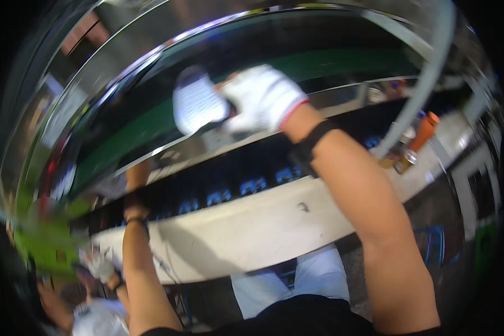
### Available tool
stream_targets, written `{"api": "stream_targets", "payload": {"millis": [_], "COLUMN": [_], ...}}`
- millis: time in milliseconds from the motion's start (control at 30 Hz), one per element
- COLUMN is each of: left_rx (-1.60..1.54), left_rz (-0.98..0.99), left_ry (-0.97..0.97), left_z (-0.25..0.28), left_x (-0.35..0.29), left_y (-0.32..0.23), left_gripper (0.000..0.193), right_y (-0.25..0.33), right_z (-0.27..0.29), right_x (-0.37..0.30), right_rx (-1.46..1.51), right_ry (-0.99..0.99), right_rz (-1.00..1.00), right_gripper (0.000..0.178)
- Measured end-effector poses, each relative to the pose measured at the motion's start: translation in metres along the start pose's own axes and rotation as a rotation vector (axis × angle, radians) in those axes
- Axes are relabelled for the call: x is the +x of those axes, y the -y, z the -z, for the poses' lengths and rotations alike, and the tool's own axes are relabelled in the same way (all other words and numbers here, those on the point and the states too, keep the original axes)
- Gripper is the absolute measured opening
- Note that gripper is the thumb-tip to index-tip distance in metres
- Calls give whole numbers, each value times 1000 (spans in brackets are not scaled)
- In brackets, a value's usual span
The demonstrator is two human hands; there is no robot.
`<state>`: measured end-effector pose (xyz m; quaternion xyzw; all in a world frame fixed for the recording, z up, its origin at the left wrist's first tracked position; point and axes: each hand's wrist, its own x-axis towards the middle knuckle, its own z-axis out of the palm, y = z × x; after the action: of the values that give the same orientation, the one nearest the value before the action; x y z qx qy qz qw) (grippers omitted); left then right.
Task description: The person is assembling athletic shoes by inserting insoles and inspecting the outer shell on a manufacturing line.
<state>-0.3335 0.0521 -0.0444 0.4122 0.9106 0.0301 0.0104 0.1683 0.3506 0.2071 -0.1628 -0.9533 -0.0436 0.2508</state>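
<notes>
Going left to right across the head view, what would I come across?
Co-worker's gloved hand, wearer's left forearm, blurred white rounded piece, wearer's white-gloved right hand, orange container.

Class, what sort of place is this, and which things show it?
Probably a factory production line: what looks like a long green conveyor belt runs beyond the white worktop, the gloved right hand holds a pale sole-shaped piece, and a co-worker's gloved hand shows at left.
</notes>
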Motion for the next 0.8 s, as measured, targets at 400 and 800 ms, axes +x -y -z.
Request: {"api": "stream_targets", "payload": {"millis": [400,800], "left_rx": [282,194], "left_rz": [74,-1125], "left_ry": [62,-275], "left_z": [-6,90], "left_x": [16,-179], "left_y": [-26,-246], "left_gripper": [76,64], "right_y": [-13,-9], "right_z": [-4,-4], "right_x": [-6,-3], "right_rx": [-11,-26], "right_ry": [-6,99], "right_rz": [-58,-62], "right_gripper": [99,85]}}
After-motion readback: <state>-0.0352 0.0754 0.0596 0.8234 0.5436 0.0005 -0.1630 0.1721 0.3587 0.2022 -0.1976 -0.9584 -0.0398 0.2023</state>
